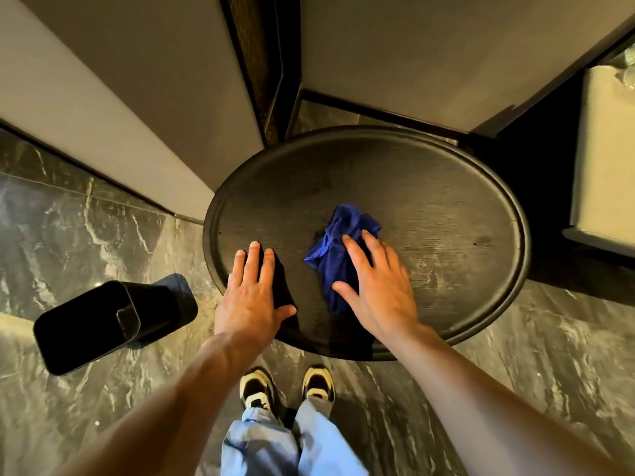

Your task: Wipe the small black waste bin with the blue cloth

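Note:
The small black waste bin [103, 324] stands on the marble floor at the lower left, its square mouth facing up. A crumpled blue cloth [338, 242] lies on the round dark table [429, 187]. My right hand [381, 286] rests flat over the cloth's near side, fingers spread, thumb at the cloth's lower edge. My left hand [254, 293] lies flat and open on the table's left part, beside the cloth and not touching it. The bin is apart from both hands, down and to the left of the table.
The table stands in a corner between pale wall panels [137, 97] and a dark door frame [261, 63]. A pale cabinet [604, 159] is at the right. My shoes [285, 386] are just under the table's front edge on the marble floor [549, 372].

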